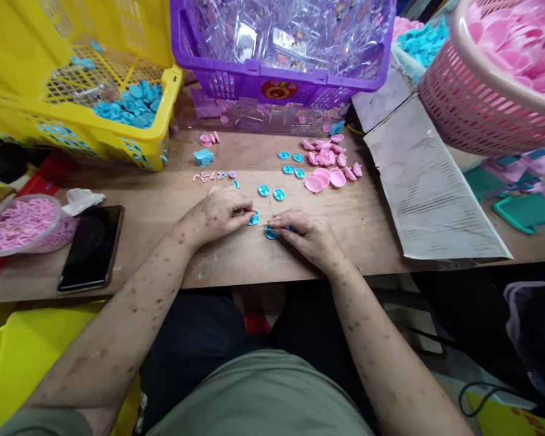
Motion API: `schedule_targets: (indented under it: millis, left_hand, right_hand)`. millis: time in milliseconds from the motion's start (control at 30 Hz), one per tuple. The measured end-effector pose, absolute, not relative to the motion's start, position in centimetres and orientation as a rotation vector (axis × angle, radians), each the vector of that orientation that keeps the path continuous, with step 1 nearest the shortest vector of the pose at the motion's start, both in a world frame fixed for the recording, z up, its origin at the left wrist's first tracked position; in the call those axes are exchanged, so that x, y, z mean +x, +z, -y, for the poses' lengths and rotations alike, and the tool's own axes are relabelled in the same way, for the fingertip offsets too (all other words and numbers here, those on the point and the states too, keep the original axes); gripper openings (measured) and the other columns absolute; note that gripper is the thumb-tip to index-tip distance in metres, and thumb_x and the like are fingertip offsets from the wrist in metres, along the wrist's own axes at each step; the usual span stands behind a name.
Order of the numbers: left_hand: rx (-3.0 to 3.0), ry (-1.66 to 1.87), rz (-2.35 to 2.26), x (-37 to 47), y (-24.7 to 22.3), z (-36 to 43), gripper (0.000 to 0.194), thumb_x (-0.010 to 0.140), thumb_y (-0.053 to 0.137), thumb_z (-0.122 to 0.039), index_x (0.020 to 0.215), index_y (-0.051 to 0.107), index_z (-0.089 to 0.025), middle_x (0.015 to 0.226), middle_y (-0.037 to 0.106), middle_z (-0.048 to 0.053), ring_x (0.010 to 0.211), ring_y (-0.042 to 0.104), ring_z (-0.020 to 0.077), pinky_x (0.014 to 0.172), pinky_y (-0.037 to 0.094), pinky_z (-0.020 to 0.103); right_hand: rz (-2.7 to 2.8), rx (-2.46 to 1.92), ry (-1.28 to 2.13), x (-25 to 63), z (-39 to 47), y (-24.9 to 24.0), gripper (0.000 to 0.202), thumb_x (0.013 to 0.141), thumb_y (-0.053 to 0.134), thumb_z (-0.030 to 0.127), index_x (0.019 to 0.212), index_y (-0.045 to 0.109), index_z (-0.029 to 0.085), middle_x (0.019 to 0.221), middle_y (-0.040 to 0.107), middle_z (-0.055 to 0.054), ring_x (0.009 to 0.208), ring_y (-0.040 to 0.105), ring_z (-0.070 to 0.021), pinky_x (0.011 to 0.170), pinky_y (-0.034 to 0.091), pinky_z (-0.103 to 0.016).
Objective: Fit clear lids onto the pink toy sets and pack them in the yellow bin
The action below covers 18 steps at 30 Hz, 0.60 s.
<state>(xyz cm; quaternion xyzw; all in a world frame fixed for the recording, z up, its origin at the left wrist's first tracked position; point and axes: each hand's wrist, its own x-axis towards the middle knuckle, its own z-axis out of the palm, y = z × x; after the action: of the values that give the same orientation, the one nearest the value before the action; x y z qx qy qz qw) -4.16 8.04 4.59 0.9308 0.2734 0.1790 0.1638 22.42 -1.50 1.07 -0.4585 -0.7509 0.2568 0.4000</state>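
My left hand (224, 212) pinches a small round blue plastic piece (253, 218) between thumb and fingers, low over the wooden table (236, 260). Close by on the right, my right hand (302, 233) has its fingertips closed on another round blue piece (270, 232); part of a further blue bit shows under its fingers. Just beyond the hands lie two blue discs with cross-shaped ribs, the nearer one (278, 194) on the right. Several like them, such as a blue disc (288, 170), lie farther back. Pink oval pieces (318, 180) are heaped to their right.
A yellow basket (168, 109) with blue parts stands back left, a purple basket (236, 85) of clear packages behind. Pink basket (463, 103) and cardboard (429, 181) are right. Left lie a phone (92, 248) and a tub of pink bits (25, 224). Small blue block (203, 157) lies mid-table.
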Motion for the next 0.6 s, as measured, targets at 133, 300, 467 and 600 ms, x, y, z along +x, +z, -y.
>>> schedule_targets:
  millis: [133, 300, 467, 600]
  left_hand:
    - [2.631, 0.557, -0.733, -4.28, 4.53, -7.95, 0.023, 0.106, 0.060, -0.028, 0.087, 0.070, -0.020, 0.085, 0.073, 0.005, 0.085, 0.062, 0.0230, 0.081, 0.045, 0.036]
    - [2.583, 0.587, -0.742, -4.37, 4.45, -7.78, 0.021, 0.107, 0.059, -0.028, 0.091, 0.071, -0.020, 0.086, 0.073, 0.004, 0.086, 0.063, 0.0228, 0.083, 0.047, 0.036]
    - [2.608, 0.562, -0.758, -4.49, 4.49, -7.70, 0.020, 0.106, 0.060, -0.027, 0.090, 0.070, -0.020, 0.087, 0.072, 0.004, 0.086, 0.063, 0.0228, 0.086, 0.048, 0.036]
    - [2.577, 0.579, -0.746, -4.65, 4.47, -7.78, 0.020, 0.108, 0.057, -0.028, 0.097, 0.071, -0.020, 0.090, 0.072, 0.004, 0.088, 0.064, 0.0228, 0.087, 0.051, 0.036]
  right_hand:
    - [1.913, -1.157, 0.606, 22.46, 1.59, 0.98, 0.013, 0.107, 0.078, 0.031, 0.114, 0.089, 0.032, 0.117, 0.089, -0.004, 0.114, 0.084, -0.0268, 0.111, 0.066, -0.050]
    - [1.926, -1.132, 0.610, 22.57, 1.81, 1.24, 0.012, 0.107, 0.079, 0.039, 0.102, 0.088, 0.033, 0.115, 0.089, -0.002, 0.114, 0.084, -0.0267, 0.107, 0.067, -0.049]
    - [1.965, -1.100, 0.625, 22.75, 1.59, 1.38, 0.017, 0.107, 0.078, 0.042, 0.096, 0.085, 0.032, 0.113, 0.089, -0.002, 0.114, 0.083, -0.0264, 0.106, 0.067, -0.048]
    - [1.977, -1.106, 0.599, 22.79, 1.51, 1.24, 0.016, 0.108, 0.077, 0.041, 0.097, 0.084, 0.032, 0.114, 0.089, -0.002, 0.113, 0.083, -0.0260, 0.106, 0.066, -0.048]
